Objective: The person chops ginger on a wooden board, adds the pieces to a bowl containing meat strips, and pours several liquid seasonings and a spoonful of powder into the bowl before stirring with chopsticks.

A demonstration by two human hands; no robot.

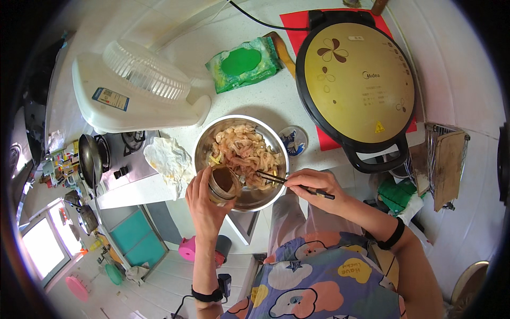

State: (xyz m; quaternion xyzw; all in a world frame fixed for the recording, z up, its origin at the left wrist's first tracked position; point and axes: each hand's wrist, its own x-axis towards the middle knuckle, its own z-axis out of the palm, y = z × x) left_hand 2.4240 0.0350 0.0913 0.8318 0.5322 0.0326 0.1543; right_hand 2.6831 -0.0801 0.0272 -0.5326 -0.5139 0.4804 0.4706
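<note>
A stainless-steel bowl [266, 202] stands at the counter's front edge, holding pale strips of raw meat [243, 147], browner near the middle. My left hand [205, 207] grips a glass jar [224, 184] over the bowl's near left rim. Brown contents, perhaps powder, show inside the jar, and its mouth leans toward the meat. In my right hand [316, 187] is a pair of dark chopsticks [275, 178], their tips in the meat at the bowl's right side. A round lid or dish with a blue pattern [293, 140] lies against the bowl's right.
A Midea electric griddle [358, 83] sits on a red mat [293, 32] at right, its handle overhanging the edge. Behind the bowl are a green wipes pack [243, 63] and a white plastic appliance [139, 107]. A crumpled cloth [169, 163] lies left, beside the gas stove [131, 171].
</note>
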